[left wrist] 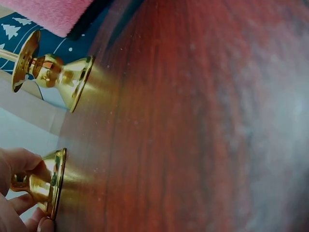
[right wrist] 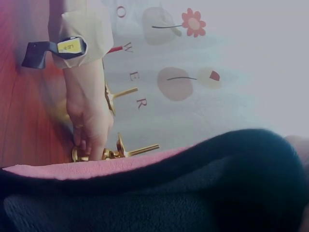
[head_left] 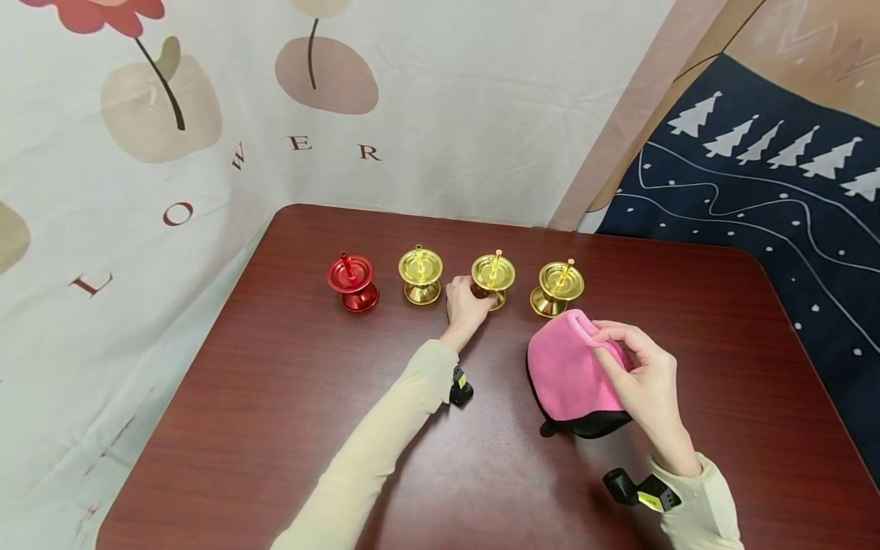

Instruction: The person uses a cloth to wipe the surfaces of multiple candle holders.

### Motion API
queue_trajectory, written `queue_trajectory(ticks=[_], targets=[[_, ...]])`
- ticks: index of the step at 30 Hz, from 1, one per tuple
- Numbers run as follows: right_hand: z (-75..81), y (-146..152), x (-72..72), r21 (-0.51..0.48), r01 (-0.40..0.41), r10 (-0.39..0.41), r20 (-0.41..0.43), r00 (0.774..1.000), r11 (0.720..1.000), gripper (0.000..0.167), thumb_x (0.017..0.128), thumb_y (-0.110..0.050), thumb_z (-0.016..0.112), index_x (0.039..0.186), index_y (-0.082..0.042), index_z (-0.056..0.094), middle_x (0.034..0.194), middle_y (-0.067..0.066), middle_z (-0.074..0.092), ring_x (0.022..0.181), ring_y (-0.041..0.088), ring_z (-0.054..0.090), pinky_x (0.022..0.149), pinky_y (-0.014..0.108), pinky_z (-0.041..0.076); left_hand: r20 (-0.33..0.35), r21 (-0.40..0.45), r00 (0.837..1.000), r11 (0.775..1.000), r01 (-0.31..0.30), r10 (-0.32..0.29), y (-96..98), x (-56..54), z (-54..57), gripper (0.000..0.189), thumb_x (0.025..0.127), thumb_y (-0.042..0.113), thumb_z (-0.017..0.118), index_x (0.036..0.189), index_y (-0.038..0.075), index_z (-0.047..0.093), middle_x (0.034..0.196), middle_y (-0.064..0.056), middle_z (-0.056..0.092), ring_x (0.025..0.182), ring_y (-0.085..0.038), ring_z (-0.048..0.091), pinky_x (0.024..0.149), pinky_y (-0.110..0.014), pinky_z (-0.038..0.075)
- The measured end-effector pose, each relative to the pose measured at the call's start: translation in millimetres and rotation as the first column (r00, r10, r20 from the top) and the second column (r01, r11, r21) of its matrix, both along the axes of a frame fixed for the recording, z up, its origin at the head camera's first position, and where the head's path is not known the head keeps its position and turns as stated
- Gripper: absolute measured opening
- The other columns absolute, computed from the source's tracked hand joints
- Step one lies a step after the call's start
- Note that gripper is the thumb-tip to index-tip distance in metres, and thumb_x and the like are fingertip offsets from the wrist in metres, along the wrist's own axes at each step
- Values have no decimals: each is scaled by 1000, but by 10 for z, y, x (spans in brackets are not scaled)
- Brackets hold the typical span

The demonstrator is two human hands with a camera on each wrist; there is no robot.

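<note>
My left hand (head_left: 467, 302) grips a gold candle holder (head_left: 493, 273), third from the left in a row on the table. In the left wrist view the fingers wrap its stem just above the flared base (left wrist: 53, 188), which stands at the tabletop. My right hand (head_left: 645, 378) pinches the upper edge of a pink fleecy cloth item (head_left: 567, 370) with black trim and a small black knob. Its dark side (right wrist: 145, 212) fills the lower right wrist view. Just beyond the cloth stands another gold candle holder (head_left: 558, 284).
Left of my left hand are a gold candle holder (head_left: 421, 269) and a red one (head_left: 352, 276), both upright. The reddish-brown table (head_left: 275, 397) has a rounded far edge. A white printed curtain (head_left: 467, 114) and a dark blue one (head_left: 756, 221) hang behind it.
</note>
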State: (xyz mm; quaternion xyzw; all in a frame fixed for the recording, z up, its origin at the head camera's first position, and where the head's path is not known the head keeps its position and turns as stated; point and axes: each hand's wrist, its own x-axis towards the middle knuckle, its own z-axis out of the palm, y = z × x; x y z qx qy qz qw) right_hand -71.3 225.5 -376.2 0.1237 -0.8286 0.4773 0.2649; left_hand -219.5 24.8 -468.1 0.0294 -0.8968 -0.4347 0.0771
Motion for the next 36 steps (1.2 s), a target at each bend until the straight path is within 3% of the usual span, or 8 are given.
queue_trajectory(ticks=[7, 11, 15, 21, 28, 36], targets=[[43, -4, 13, -6, -18, 18, -20, 1000, 1000, 22, 71, 20, 67, 84, 3, 66, 100, 17, 66, 90, 3, 62, 77, 11, 46, 10, -27, 1000, 999, 20, -19, -1, -2, 14, 32, 71, 18, 78, 98, 4, 70, 103, -12, 62, 100, -29, 50, 88, -38, 40], [35, -10, 8, 7, 16, -16, -18, 1000, 1000, 20, 74, 19, 65, 85, 3, 63, 96, 3, 66, 72, -1, 58, 63, 9, 44, 5, -23, 1000, 999, 27, -27, -16, 13, 17, 31, 71, 18, 78, 98, 4, 69, 102, -11, 61, 100, -28, 50, 87, -38, 41], [37, -20, -1, 55, 73, -72, -24, 997, 996, 19, 74, 19, 62, 86, 4, 61, 84, -1, 61, 57, -3, 45, 50, 11, 35, -24, -16, 999, 999, 47, -48, -37, 44, 16, 31, 71, 17, 78, 96, 2, 68, 103, -11, 61, 101, -28, 52, 87, -38, 41], [48, -29, -12, 75, 92, -90, -30, 995, 993, 20, 75, 14, 64, 92, 3, 66, 80, 8, 62, 63, -5, 48, 56, 9, 37, -95, -13, 991, 995, 94, -95, -74, 105, 74, 34, 70, 18, 79, 97, 2, 65, 101, -9, 63, 102, -27, 54, 89, -38, 41], [65, -59, -56, 180, 11, 4, -84, 996, 984, 23, 73, 16, 57, 89, 2, 68, 86, 11, 63, 78, 1, 50, 65, 11, 36, -184, -19, 974, 991, 133, -134, -107, 173, 183, 34, 69, 18, 79, 97, 2, 66, 97, -9, 64, 96, -25, 55, 85, -38, 42], [68, -110, -63, 178, 89, -69, -115, 991, 980, 20, 72, 9, 52, 83, 2, 67, 80, 10, 62, 70, 0, 42, 58, 17, 31, -189, -22, 972, 990, 140, -141, -137, 217, 232, 35, 69, 17, 79, 97, 2, 66, 98, -10, 64, 97, -26, 55, 85, -38, 43]])
